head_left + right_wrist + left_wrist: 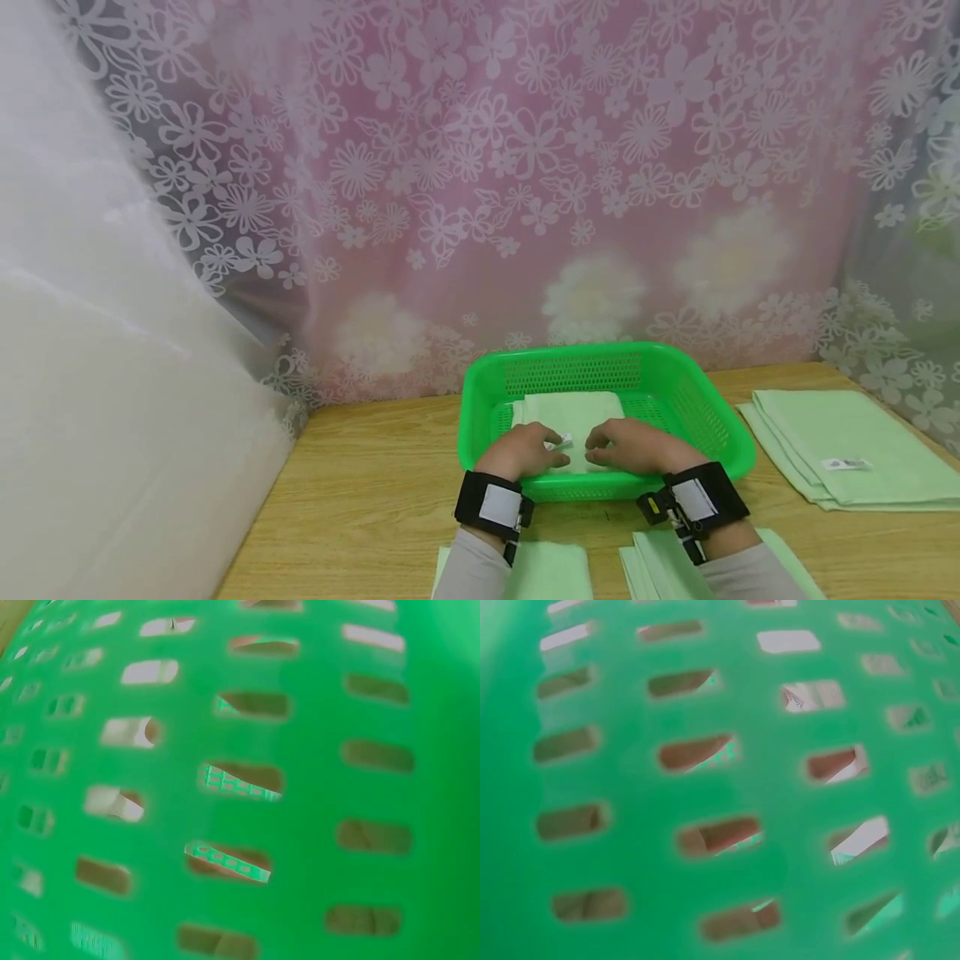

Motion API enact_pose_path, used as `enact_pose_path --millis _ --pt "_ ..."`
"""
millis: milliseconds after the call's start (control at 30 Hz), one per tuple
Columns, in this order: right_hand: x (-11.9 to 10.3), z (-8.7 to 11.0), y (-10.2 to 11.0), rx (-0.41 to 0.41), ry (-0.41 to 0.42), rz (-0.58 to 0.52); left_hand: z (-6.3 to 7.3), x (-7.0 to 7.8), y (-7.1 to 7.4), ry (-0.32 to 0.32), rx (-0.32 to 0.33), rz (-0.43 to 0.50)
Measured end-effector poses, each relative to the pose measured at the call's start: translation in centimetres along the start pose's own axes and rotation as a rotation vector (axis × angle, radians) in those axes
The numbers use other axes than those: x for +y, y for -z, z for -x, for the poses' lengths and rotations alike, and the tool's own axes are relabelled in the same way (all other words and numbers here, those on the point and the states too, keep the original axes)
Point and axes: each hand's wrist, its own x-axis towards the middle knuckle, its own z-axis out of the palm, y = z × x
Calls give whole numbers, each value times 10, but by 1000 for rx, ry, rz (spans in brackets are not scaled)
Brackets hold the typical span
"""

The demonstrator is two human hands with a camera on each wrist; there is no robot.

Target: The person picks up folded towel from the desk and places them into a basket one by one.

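Observation:
A folded pale green cloth [573, 407] with a small white label lies inside the green plastic basket [555, 493]. My left hand [525, 450] reaches over the basket's near rim and rests at the cloth's left side, thumb and forefinger apart beside the label. Across from it, my right hand [633, 444] rests at the cloth's right side, its thumb and forefinger also slightly apart. Both hands' other fingers are mostly hidden. The basket's slotted wall [630, 787] fills the left wrist view, and the same slotted wall [307, 825] blocks the right wrist view.
Another folded green cloth [885, 450] with a label lies on the wooden table [360, 500] right of the basket. Nearer, two more folded cloths, one at left [551, 571] and one at right [656, 567], lie partly under my forearms. A flowered curtain [525, 208] hangs behind.

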Motion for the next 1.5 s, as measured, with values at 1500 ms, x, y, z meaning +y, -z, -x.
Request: enact_pose_path --millis 1500 --pt "-72 70 41 388 16 53 109 21 69 -90 294 175"
